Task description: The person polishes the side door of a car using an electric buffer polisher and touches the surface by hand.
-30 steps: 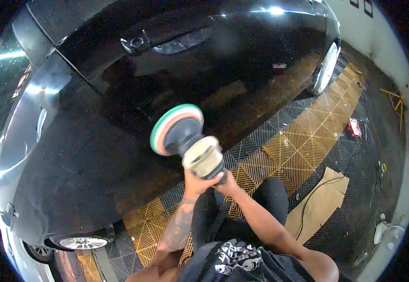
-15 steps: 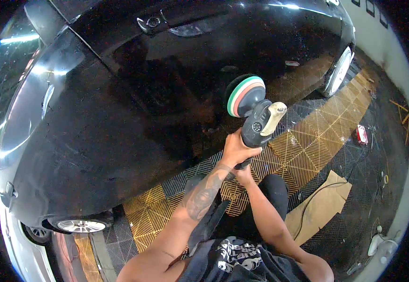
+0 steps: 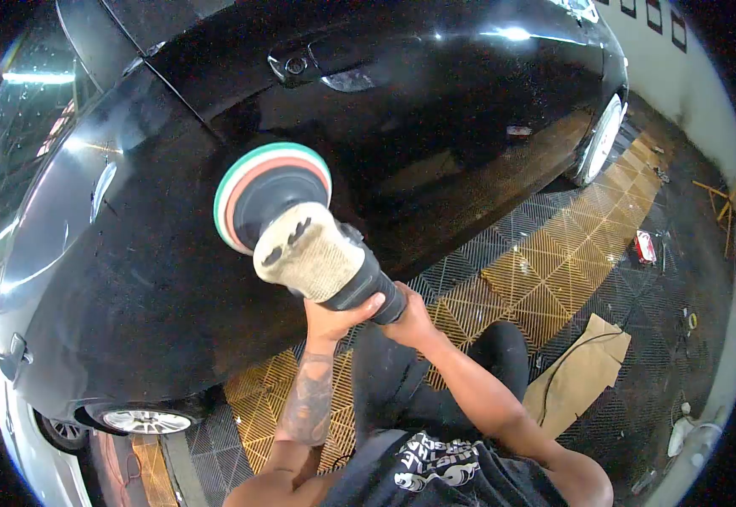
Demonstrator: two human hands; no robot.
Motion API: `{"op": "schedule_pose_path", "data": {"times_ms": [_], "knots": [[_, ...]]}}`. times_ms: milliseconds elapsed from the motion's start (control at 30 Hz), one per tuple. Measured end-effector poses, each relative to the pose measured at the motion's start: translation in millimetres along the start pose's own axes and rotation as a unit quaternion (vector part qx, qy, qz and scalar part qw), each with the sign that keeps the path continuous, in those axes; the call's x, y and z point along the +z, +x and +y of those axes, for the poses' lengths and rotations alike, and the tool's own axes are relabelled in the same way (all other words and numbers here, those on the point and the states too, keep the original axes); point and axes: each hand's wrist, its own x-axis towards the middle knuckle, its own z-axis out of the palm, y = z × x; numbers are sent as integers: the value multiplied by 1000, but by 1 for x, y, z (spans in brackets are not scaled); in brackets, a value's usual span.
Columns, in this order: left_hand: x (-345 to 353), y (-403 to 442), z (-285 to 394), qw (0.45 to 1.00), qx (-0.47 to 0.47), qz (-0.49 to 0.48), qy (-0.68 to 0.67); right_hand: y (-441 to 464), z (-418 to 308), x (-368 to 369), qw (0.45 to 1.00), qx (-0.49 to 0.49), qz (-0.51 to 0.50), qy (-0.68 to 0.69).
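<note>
In the head view, both hands are clenched around the polisher (image 3: pixel 313 258): the left hand (image 3: pixel 334 319) grips the handle nearer the head, thumb across it, and the right hand (image 3: pixel 410 319) closes round the rear end. The tool slants forward and to the left of the hands, its round pad (image 3: pixel 239 177) in front of the black car (image 3: pixel 165 279). Whether the pad touches the paint cannot be told.

The pad looks tilted against the panel; if it ran like that, its rim could bite and leave a mark. With both hands well back from the pad, the heavy head could kick sideways if the grip loosened. The door handle (image 3: pixel 296 66), beyond the hands, stands out enough to catch the rim if the tool strayed there. A dark cord (image 3: pixel 588 340) lies over the cardboard (image 3: pixel 583 380) to the right of the hands; a foot could snag it, and the loose cardboard could slide on the floor (image 3: pixel 545 279) if stepped on. Where the cord leads cannot be made out.

As for containers, a small red and white box (image 3: pixel 645 247) lies on the floor, well to the right of the hands. Its contents, if any, do not show.
</note>
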Motion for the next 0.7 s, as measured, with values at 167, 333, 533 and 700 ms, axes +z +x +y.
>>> {"op": "schedule_pose_path", "data": {"times_ms": [167,333,533,700], "knots": [[65,40,25,997,14,-54,62,-5,7,-35,994,104,11,10],[116,71,33,948,-46,-145,281,-17,61,-71,978,118,89,149],[97,74,97,876,403,-2,265,-14,16,-79,986,100,85,106],[76,105,124,841,453,-13,295,-10,-13,-38,992,104,19,65]]}}
